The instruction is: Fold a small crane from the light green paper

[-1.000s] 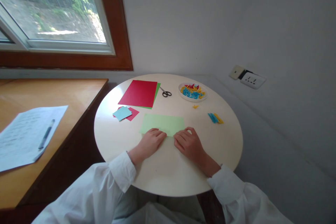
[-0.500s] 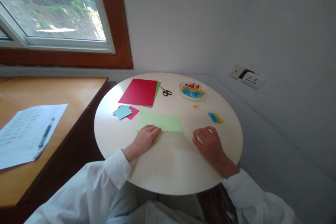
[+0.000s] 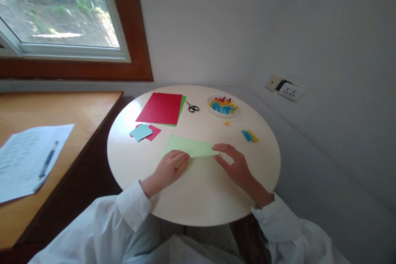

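A light green sheet of paper (image 3: 192,144) lies in front of me on the round white table, its right end looking narrower than its left. At its near left edge, my left hand (image 3: 171,169) is closed, thumb and fingers pinching the border. My right hand (image 3: 235,165) has the right end between thumb and curled fingers; the fingertips partly hide the corner. Beyond the left hand are small light blue paper squares (image 3: 141,132) on top of pink squares (image 3: 154,132).
Behind lie a red sheet (image 3: 159,107) over a green sheet (image 3: 182,109), black-handled scissors (image 3: 193,108) and a white dish (image 3: 224,114) of folded coloured paper pieces. Blue and yellow strips (image 3: 249,135) and a yellow piece (image 3: 227,123) lie right. A wooden desk (image 3: 93,111) holds written papers (image 3: 27,152) and a pen (image 3: 48,160).
My right hand has moved left and taken hold of the green paper's right end, which has shifted and tapered. My left hand stays at the near edge. The view has turned slightly right.
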Motion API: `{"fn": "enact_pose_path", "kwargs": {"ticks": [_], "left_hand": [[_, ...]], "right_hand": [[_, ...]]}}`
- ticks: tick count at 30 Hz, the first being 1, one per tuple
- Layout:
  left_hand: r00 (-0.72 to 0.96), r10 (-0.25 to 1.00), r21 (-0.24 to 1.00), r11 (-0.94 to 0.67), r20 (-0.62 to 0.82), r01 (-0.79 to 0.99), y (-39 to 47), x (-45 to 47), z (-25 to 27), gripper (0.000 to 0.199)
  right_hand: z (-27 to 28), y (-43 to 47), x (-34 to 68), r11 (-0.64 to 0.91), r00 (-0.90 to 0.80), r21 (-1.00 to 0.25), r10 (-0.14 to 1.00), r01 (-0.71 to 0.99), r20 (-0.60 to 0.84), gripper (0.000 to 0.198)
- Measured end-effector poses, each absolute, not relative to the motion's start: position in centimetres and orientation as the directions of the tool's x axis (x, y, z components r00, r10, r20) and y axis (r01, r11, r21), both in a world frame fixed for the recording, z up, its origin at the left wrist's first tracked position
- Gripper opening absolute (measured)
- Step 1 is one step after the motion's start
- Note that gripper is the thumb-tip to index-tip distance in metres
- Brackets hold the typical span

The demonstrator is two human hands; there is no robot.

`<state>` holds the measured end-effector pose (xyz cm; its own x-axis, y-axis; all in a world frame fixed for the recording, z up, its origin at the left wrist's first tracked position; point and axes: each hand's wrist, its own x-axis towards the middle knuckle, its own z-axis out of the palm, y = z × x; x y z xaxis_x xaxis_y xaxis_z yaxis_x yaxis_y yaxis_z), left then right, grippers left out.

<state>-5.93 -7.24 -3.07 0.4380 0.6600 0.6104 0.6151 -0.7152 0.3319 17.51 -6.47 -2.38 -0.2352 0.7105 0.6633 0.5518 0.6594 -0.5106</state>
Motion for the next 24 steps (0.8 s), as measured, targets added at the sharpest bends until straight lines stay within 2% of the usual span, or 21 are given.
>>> {"fn": "enact_pose_path", "kwargs": {"ticks": [2,5,15,18,24], "left_hand": [[0.414,0.692,0.375,-0.691,0.592,0.618,-7.5,-5.8,-2.9,0.02],[0.391,0.72,0.415,-0.666,0.573,0.619,-7.6,-5.5,-2.8,0.017],[0.397,0.738,0.424,-0.652,0.545,0.629,-7.5,-5.3,-3.4,0.015],[0.397,0.738,0.421,-0.651,0.545,0.632,-7.5,-5.2,-3.6,0.015],[0.446,0.697,0.36,-0.691,0.562,0.626,-7.6,-4.7,-3.5,0.018]], "right_hand": [[-2.1,-6.4,16.8,0.675,-0.222,-0.531,0.702,0.513,0.677,0.008],[-1.9,-6.6,15.8,0.674,-0.223,-0.522,0.699,0.523,0.679,0.008],[-1.1,-6.9,15.1,0.74,-0.402,-0.344,0.625,0.578,0.669,0.008],[-1.2,-6.9,15.0,0.751,-0.428,-0.321,0.613,0.578,0.664,0.014],[-1.2,-7.4,14.2,0.769,-0.456,-0.301,0.593,0.564,0.663,0.012]]}}
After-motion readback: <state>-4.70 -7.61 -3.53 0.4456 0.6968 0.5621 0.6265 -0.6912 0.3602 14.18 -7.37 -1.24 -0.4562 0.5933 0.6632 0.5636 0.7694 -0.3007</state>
